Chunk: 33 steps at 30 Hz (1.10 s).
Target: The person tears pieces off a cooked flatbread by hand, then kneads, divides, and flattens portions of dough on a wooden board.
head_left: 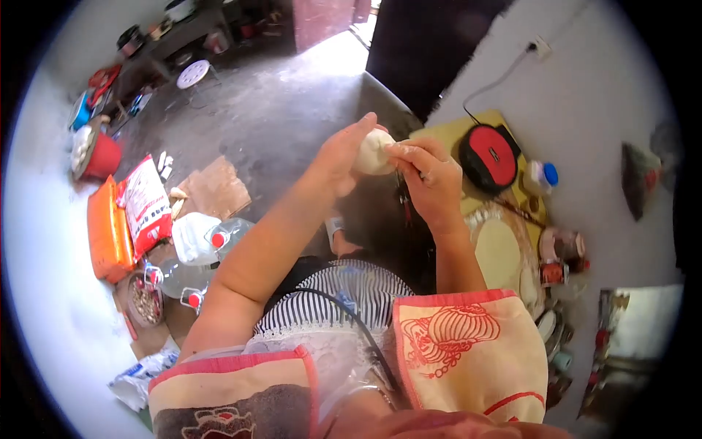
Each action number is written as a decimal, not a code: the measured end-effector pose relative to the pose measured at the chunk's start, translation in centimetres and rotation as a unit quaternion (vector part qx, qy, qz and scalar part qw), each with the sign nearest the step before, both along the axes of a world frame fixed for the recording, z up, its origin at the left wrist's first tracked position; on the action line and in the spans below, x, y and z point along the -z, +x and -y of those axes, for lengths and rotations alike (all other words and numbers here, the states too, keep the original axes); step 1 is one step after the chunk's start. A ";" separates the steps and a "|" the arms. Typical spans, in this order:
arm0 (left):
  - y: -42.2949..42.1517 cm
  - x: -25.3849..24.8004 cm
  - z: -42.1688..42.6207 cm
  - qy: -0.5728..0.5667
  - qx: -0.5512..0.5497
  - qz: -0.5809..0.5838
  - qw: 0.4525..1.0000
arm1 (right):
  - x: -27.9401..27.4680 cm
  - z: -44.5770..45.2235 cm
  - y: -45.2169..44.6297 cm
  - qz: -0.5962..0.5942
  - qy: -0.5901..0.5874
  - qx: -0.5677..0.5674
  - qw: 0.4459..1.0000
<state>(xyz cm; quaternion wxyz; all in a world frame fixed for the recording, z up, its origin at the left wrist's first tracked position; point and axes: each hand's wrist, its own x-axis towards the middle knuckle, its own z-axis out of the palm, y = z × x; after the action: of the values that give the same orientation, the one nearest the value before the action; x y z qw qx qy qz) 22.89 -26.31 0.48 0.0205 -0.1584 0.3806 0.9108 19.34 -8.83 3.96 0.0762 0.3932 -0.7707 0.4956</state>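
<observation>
My left hand (342, 155) cups a round white dough ball (374, 151) from the left side, held up in front of me above the floor. On its right side, the bent fingers of my right hand (433, 175) pinch the dough where it gathers into a fold. Whether anything is inside the dough is hidden. To the right of my right arm, a flat oval sheet of dough (497, 245) lies on a floured board (532, 271). Behind that sits a round red and black electric griddle (491, 157), its cord running to the wall.
A jar with a blue lid (545, 175) stands beside the griddle. Low on the left are large clear bottles (179, 278), a red and white sack (146, 205) and an orange package (110, 230). A white-topped stool (193, 74) stands farther back, near the open door (322, 25).
</observation>
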 end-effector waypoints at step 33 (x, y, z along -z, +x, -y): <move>10.9 10.8 -64.0 -0.149 0.541 0.245 0.791 | 25.1 -62.5 25.8 0.476 -0.678 0.281 0.485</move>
<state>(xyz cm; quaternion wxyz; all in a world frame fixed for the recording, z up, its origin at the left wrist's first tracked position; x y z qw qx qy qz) 33.84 37.68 -10.31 0.5787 -0.1455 0.5173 0.6135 45.09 53.68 -21.15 0.0757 -0.3134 -0.1840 0.9286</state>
